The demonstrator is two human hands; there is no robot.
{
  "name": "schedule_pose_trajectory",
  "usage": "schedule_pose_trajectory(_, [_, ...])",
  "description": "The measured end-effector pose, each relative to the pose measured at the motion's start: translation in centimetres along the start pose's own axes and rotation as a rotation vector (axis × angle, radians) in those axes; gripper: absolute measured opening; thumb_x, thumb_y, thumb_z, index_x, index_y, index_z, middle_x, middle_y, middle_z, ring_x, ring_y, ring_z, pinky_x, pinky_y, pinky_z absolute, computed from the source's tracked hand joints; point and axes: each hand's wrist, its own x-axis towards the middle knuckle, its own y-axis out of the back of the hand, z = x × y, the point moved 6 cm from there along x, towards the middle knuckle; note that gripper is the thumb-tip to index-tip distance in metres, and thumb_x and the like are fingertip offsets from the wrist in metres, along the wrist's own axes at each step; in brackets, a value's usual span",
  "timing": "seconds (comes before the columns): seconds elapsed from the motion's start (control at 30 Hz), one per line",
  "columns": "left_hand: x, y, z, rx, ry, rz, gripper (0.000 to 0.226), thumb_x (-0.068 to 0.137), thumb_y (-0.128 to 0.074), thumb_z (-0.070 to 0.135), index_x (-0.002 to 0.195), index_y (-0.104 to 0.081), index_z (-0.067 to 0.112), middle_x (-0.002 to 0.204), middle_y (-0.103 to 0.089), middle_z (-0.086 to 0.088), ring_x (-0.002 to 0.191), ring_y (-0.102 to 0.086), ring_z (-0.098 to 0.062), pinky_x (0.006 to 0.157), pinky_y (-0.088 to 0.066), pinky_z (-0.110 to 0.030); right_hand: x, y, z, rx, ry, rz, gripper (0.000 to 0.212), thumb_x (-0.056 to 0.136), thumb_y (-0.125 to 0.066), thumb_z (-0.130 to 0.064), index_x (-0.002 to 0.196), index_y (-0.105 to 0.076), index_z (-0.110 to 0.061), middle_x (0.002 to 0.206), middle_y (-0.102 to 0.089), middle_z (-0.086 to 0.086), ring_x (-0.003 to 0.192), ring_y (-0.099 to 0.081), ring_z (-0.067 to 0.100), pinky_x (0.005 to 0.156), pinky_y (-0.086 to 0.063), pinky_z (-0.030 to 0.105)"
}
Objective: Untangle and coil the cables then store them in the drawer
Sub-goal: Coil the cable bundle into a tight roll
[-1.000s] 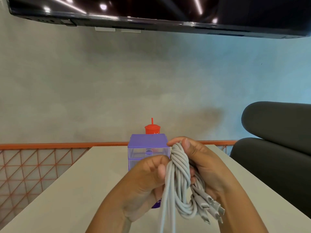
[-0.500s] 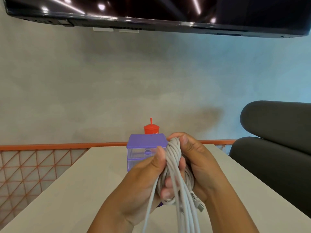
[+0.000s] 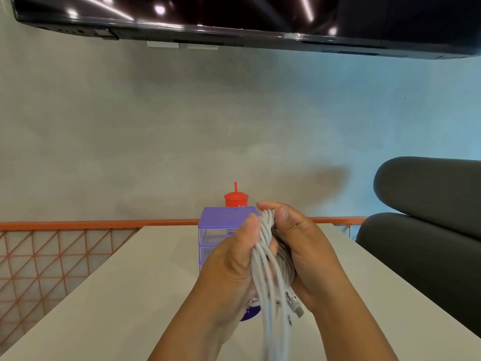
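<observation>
Head view, single frame. Both hands are raised above the table (image 3: 125, 295) and closed round one bundle of grey cables (image 3: 266, 272).

- Left hand (image 3: 233, 261): fingers curled round the strands, thumb pressed along them.
- Right hand (image 3: 302, 246): thumb and fingers wrapped over the top of the loops.
- Several tails hang down between the wrists, blurred. The connectors (image 3: 295, 306) dangle just beside the right palm.
- Purple drawer unit (image 3: 221, 220) stands directly behind the hands, with a red cup (image 3: 236, 200) behind it. I cannot tell whether any drawer is open, because the hands hide most of the front.

Judgement: coiling is in hand, storage not begun.

Risks noted:
- The tails are loose, so a connector could catch inside a loop and start a fresh knot.
- The strands look springy, so easing either grip may let the loops fan out.
- Both hands are occupied. Freeing one for a drawer leaves the coil on a single grip.
- The bundle looks bulky against the drawers, and forcing it in could jam.
</observation>
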Motion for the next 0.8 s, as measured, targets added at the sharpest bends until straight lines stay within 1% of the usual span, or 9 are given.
schedule_pose_trajectory(0.1, [0.1,0.3,0.9,0.076,-0.079,0.078,0.032,0.072,-0.052,0.041,0.057,-0.054,0.013,0.044,-0.056,0.005,0.04,-0.053,-0.003,0.041,-0.042,-0.013,0.0,0.8,-1.0,-0.391,0.068,0.176,0.027,0.066,-0.055,-0.065,0.085,-0.066,-0.049,0.101,-0.067,-0.006,0.091,-0.063,0.008,0.078,-0.05,0.023])
schedule_pose_trajectory(0.2, [0.5,2.2,1.0,0.173,-0.127,0.231,0.044,0.072,-0.066,0.05,0.057,-0.056,0.01,0.047,-0.056,-0.006,0.04,-0.055,-0.017,0.042,-0.044,-0.02,-0.3,0.8,-2.4,-0.53,0.089,0.215,0.044,0.067,-0.049,-0.068,0.069,-0.06,-0.026,0.071,-0.058,-0.012,0.061,-0.051,-0.001,0.058,-0.042,0.011])
schedule_pose_trajectory(0.27, [0.8,3.4,1.3,0.193,-0.183,0.312,0.042,0.07,-0.068,0.052,0.053,-0.059,0.014,0.048,-0.058,-0.008,0.042,-0.057,-0.021,0.042,-0.045,-0.022,-0.7,-0.3,-2.8,-0.523,0.035,0.098,0.062,0.07,-0.048,-0.073,0.063,-0.053,-0.012,0.055,-0.049,-0.006,0.047,-0.042,0.002,0.047,-0.036,0.014])
schedule_pose_trajectory(0.33, [0.8,4.9,1.5,0.206,-0.219,0.423,0.041,0.066,-0.073,0.051,0.053,-0.056,0.017,0.049,-0.058,-0.003,0.045,-0.055,-0.018,0.048,-0.044,-0.025,-1.3,-1.7,-2.5,-0.716,-0.009,-0.076,0.067,0.068,-0.044,-0.08,0.069,-0.056,-0.014,0.06,-0.053,-0.006,0.048,-0.044,0.002,0.049,-0.036,0.014])
schedule_pose_trajectory(0.4, [0.9,6.3,1.5,0.204,-0.233,0.506,0.038,0.071,-0.07,0.047,0.055,-0.053,0.018,0.054,-0.059,-0.006,0.051,-0.055,-0.02,0.054,-0.043,-0.029,-1.6,-2.8,-1.6,-0.95,-0.042,-0.198,0.05,0.063,-0.054,-0.073,0.082,-0.056,-0.027,0.076,-0.057,-0.011,0.065,-0.051,0.001,0.059,-0.04,0.019])
schedule_pose_trajectory(0.5, [0.7,7.7,1.7,0.172,-0.247,0.611,0.038,0.083,-0.063,0.041,0.061,-0.049,0.013,0.056,-0.049,-0.009,0.053,-0.047,-0.02,0.051,-0.039,-0.027,-1.8,-4.5,-0.2,-1.168,0.016,-0.213,0.026,0.081,-0.06,-0.047,0.1,-0.047,-0.033,0.097,-0.045,-0.016,0.085,-0.044,0.005,0.068,-0.036,0.015])
schedule_pose_trajectory(0.6, [0.6,8.2,2.3,0.127,-0.26,0.652,0.035,0.089,-0.055,0.035,0.066,-0.048,0.009,0.05,-0.046,-0.001,0.045,-0.044,-0.013,0.042,-0.037,-0.017,-1.6,-5.3,-0.4,-1.125,0.12,-0.053,0.022,0.085,-0.054,-0.029,0.097,-0.036,-0.032,0.089,-0.039,-0.015,0.076,-0.041,0.007,0.061,-0.036,0.017])
schedule_pose_trajectory(0.7, [0.8,8.8,2.5,0.099,-0.248,0.651,0.037,0.078,-0.062,0.042,0.069,-0.051,0.008,0.053,-0.045,-0.004,0.051,-0.045,-0.018,0.05,-0.038,-0.027,-1.3,-4.7,0.2,-1.163,0.07,-0.071,0.034,0.085,-0.058,-0.031,0.112,-0.039,-0.034,0.101,-0.037,-0.016,0.091,-0.047,0.005,0.073,-0.041,0.021])
schedule_pose_trajectory(0.8, [0.9,9.0,2.6,0.053,-0.249,0.636,0.034,0.084,-0.06,0.037,0.061,-0.053,0.014,0.049,-0.051,0.002,0.048,-0.05,-0.014,0.055,-0.041,-0.03,-1.1,-4.0,1.0,-1.13,-0.058,-0.156,0.013,0.08,-0.065,-0.038,0.085,-0.053,-0.035,0.099,-0.041,-0.016,0.084,-0.05,0.008,0.065,-0.042,0.014])
